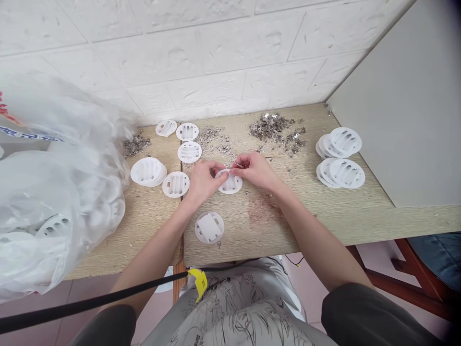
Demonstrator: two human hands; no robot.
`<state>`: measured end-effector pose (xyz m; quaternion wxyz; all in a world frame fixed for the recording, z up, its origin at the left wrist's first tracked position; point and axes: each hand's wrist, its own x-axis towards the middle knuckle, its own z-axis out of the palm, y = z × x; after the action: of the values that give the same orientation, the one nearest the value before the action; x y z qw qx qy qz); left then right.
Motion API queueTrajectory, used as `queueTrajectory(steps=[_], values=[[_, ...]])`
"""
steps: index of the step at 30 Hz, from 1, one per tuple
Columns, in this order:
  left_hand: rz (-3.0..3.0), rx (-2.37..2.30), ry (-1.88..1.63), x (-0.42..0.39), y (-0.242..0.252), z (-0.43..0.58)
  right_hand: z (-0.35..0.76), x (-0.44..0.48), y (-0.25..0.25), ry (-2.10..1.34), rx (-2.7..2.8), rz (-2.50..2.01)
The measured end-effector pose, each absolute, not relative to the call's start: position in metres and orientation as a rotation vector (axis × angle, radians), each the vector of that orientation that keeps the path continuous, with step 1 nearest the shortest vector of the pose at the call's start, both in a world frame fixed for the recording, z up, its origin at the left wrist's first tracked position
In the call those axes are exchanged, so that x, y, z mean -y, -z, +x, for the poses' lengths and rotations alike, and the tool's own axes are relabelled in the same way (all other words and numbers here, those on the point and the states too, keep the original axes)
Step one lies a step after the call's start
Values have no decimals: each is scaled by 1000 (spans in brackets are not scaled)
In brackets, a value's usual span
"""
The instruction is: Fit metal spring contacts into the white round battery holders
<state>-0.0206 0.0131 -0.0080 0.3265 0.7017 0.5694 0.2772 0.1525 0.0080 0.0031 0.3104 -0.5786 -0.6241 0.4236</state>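
My left hand [203,180] grips the left rim of a round white plastic battery holder [230,183] resting on the wooden table [288,216]. My right hand [254,169] pinches a small metal contact piece [236,165] at the holder's upper edge. Both hands meet over this holder at the table's middle. Another white holder [209,227] lies closer to me, just below my left hand.
Several white holders [176,184] lie at the left, and stacked holders [341,158] sit at the right. Heaps of small metal contacts [274,129] lie along the wall. A large clear plastic bag [43,192] of holders fills the left. A grey panel [406,105] stands right.
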Motion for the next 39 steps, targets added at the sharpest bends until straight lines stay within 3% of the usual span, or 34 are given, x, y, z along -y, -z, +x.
queueTrajectory(steps=[39], values=[[1796, -1466, -682, -18, 8, -20, 148, -17, -2, -1072, 1695, -1640]])
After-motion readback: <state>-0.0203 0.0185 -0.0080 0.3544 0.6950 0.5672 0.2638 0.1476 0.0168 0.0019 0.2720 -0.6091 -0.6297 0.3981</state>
